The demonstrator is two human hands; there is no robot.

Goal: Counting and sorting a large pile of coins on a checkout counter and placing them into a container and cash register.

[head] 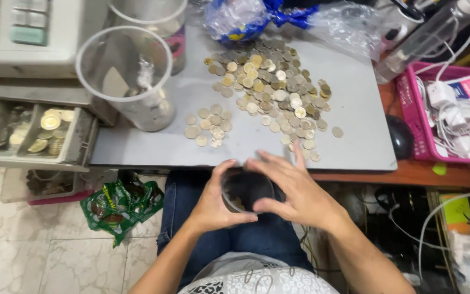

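My left hand [217, 200] grips the side of a small clear plastic cup [246, 190] held over my lap, just below the near edge of a grey board [354, 136]. My right hand [295, 190] wraps the cup's other side, its fingers spread and reaching toward the board's edge. A few coins lie at the bottom of the cup. A big loose heap of silver and gold coins [270, 90] covers the middle of the board. A smaller group of coins [208, 126] lies to its left.
A tall clear plastic cup [126, 76] stands at the board's left, a second one [156, 22] behind it. An open cash drawer [28, 133] with coins sits at left under a register [23, 32]. A pink basket [452, 114] of cables and a black mouse [401, 136] are at right.
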